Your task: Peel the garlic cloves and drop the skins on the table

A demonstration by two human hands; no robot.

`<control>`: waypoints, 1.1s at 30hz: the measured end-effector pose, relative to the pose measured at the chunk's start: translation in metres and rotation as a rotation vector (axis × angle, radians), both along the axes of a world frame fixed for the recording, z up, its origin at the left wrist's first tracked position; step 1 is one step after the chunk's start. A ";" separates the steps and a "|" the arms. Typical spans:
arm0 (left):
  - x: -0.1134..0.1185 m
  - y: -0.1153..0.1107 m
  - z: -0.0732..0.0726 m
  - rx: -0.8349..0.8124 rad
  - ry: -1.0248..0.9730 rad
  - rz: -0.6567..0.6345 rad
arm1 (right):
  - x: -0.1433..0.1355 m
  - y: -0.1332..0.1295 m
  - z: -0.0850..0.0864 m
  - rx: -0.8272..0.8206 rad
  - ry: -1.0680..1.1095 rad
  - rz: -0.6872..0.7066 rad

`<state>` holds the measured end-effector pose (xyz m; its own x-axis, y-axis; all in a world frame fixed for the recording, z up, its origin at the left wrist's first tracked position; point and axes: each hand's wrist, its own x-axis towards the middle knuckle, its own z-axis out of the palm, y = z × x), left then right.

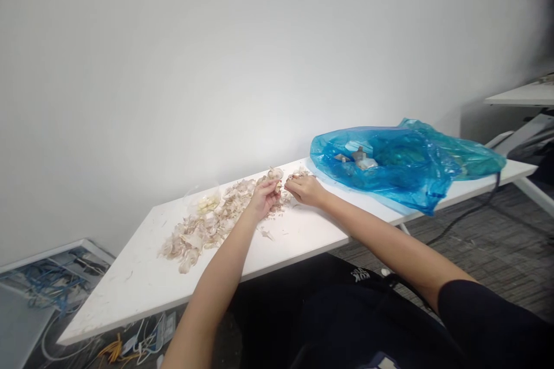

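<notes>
The left hand [265, 199] holds garlic [278, 185] between its fingers; the right hand [305, 189] pinches narrowly, its contents unclear. Skins [223, 214] lie near the far edge of the surface [141, 245].

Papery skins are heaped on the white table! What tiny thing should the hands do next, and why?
Maybe the right hand could gently pick any skin off whatever the left hand seems to pinch, though it's too small to make out. The hands are close together, fingers curled, by the heap of papery skins, and pale pieces sit in the clear container.
</notes>
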<state>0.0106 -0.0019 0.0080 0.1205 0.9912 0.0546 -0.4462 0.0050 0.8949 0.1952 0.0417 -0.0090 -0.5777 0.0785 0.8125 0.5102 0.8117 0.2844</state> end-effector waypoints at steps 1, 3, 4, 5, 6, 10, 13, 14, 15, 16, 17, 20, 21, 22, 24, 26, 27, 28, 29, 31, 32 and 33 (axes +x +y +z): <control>0.000 0.000 0.000 0.001 -0.005 0.002 | 0.000 0.000 0.000 0.005 -0.001 0.003; 0.001 0.000 0.000 0.006 -0.009 0.001 | -0.001 -0.001 0.001 0.013 -0.003 0.005; 0.001 0.000 0.000 0.010 -0.009 0.001 | -0.001 -0.001 0.001 0.017 -0.004 0.003; 0.001 0.000 0.000 0.011 -0.008 0.001 | -0.001 -0.002 0.001 0.019 -0.007 -0.001; 0.001 0.000 0.000 0.011 -0.006 0.002 | -0.002 -0.002 0.001 0.021 -0.007 -0.005; -0.001 0.002 -0.002 0.023 -0.009 0.014 | -0.003 -0.003 0.001 0.059 -0.010 0.025; -0.002 0.002 -0.002 0.051 -0.011 0.012 | -0.003 -0.003 0.000 0.089 -0.010 0.044; -0.002 0.002 -0.002 0.053 -0.008 0.010 | -0.004 -0.003 0.000 0.089 -0.012 0.040; -0.002 0.002 -0.002 0.052 -0.007 0.012 | -0.004 -0.003 0.000 0.086 -0.018 0.034; -0.002 0.002 -0.002 0.049 -0.006 0.016 | -0.004 -0.003 0.000 0.081 -0.025 0.024; -0.001 0.002 -0.001 0.046 -0.007 0.021 | -0.004 -0.003 0.000 0.078 -0.031 0.015; -0.001 0.002 -0.001 0.045 -0.021 0.042 | -0.004 -0.003 0.000 0.093 -0.057 0.005; -0.001 0.002 -0.001 0.047 -0.026 0.047 | -0.004 -0.003 0.000 0.097 -0.069 0.002; -0.001 0.002 -0.001 0.049 -0.030 0.051 | -0.004 -0.003 0.000 0.097 -0.084 -0.003; 0.000 0.002 -0.001 0.048 -0.031 0.058 | -0.005 -0.003 0.000 0.088 -0.107 -0.014; 0.000 0.001 -0.001 0.043 -0.031 0.064 | -0.005 -0.003 0.001 0.089 -0.107 -0.011; 0.000 0.001 0.000 0.039 -0.033 0.068 | -0.005 -0.003 0.001 0.096 -0.100 -0.003; 0.001 0.001 0.000 0.035 -0.034 0.071 | -0.005 -0.003 0.001 0.105 -0.093 0.005; 0.001 0.000 0.000 0.032 -0.034 0.075 | -0.005 -0.003 0.001 0.110 -0.091 0.011; 0.002 0.000 0.001 0.028 -0.033 0.082 | -0.005 -0.004 0.002 0.108 -0.102 0.008; 0.002 0.000 0.001 0.027 -0.032 0.087 | -0.005 -0.004 0.002 0.101 -0.113 0.004; 0.002 0.000 0.001 0.026 -0.030 0.091 | -0.005 -0.005 0.003 0.093 -0.125 0.001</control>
<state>0.0124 -0.0022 0.0092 0.0283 0.9961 0.0830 -0.4708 -0.0600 0.8802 0.1899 0.0368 -0.0065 -0.6747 0.0057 0.7381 0.4651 0.7798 0.4191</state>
